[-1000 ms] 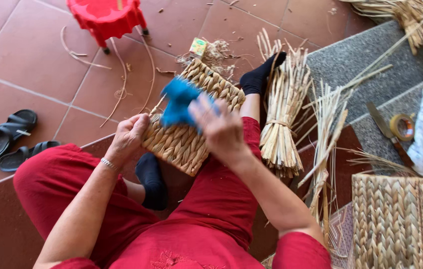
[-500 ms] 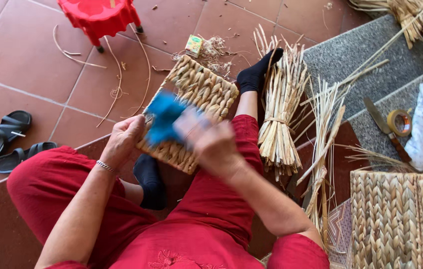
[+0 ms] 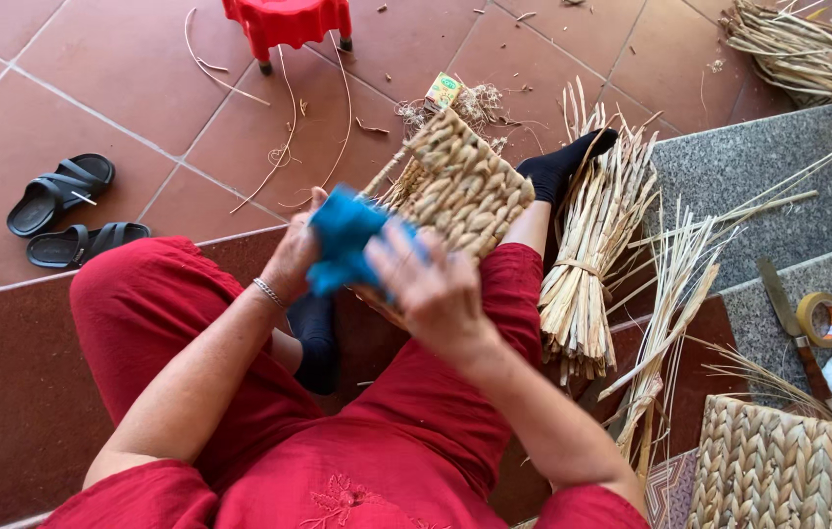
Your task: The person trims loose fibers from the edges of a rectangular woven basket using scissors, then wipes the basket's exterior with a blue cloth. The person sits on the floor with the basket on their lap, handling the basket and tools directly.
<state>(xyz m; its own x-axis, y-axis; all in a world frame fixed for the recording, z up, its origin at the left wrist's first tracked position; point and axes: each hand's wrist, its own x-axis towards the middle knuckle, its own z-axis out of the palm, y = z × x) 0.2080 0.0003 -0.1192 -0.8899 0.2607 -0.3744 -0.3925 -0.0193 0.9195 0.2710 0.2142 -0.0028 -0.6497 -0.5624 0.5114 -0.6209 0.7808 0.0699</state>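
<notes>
A woven straw basket piece rests tilted on my right leg in red trousers. A bright blue cloth is bunched in front of it, held between both hands. My left hand, with a thin bracelet at the wrist, grips the cloth's left side. My right hand closes on the cloth's right side, fingers over it and partly hiding the basket's near edge.
A bundle of dried straw lies right of my leg, loose stalks beyond it. A knife and tape roll sit on the grey step. Another woven basket is at lower right. Black sandals and a red stool stand on the tiles.
The blue cloth has moved left and down across the basket, from its upper middle toward my left hand. Both hands now bunch it together.
</notes>
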